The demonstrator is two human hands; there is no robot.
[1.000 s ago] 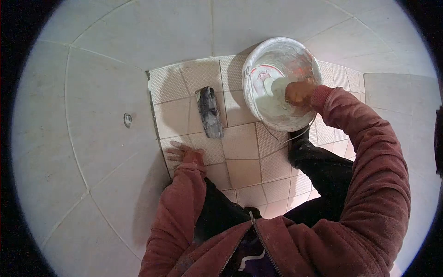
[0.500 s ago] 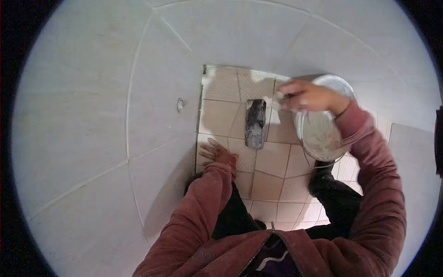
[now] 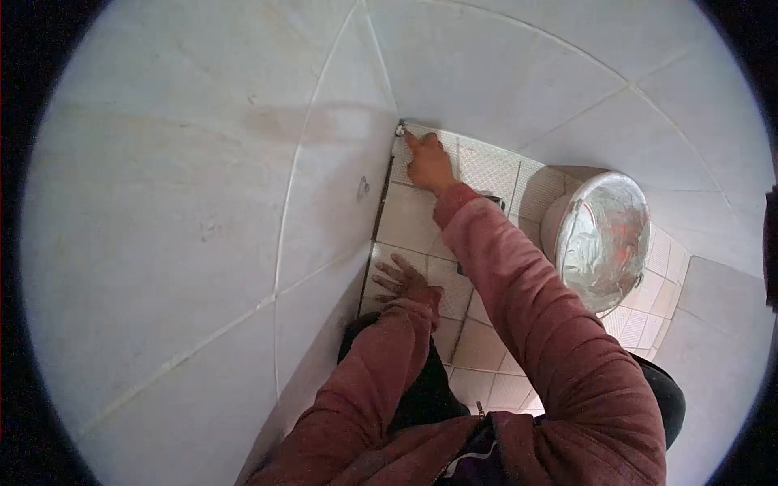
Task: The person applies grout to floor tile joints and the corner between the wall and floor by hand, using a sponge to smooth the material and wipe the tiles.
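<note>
My right hand (image 3: 429, 162) reaches into the far left corner of the tiled floor. Its index finger points out and its tip meets a small whitish lump (image 3: 400, 130) at the corner; the other fingers are curled, and whatever they may hold is hidden. Flat on the floor tiles (image 3: 405, 212) near the left wall rests my left hand (image 3: 403, 279), fingers spread and holding nothing. A bucket (image 3: 553, 231) with pale paste smeared inside stands right of my right forearm. Under that forearm, only the end of a dark block-like object (image 3: 493, 198) shows.
Large pale tiles cover the left wall (image 3: 203, 211) and the back wall (image 3: 519, 81). A small metal fitting (image 3: 364, 187) sits on the left wall. Along that wall's base runs a dark gap (image 3: 379, 206). My knees flank the floor space.
My right hand has moved from above the bucket leftward to the far corner, where whitish material now shows. My left hand stays flat on the floor. The view has shifted somewhat.
</note>
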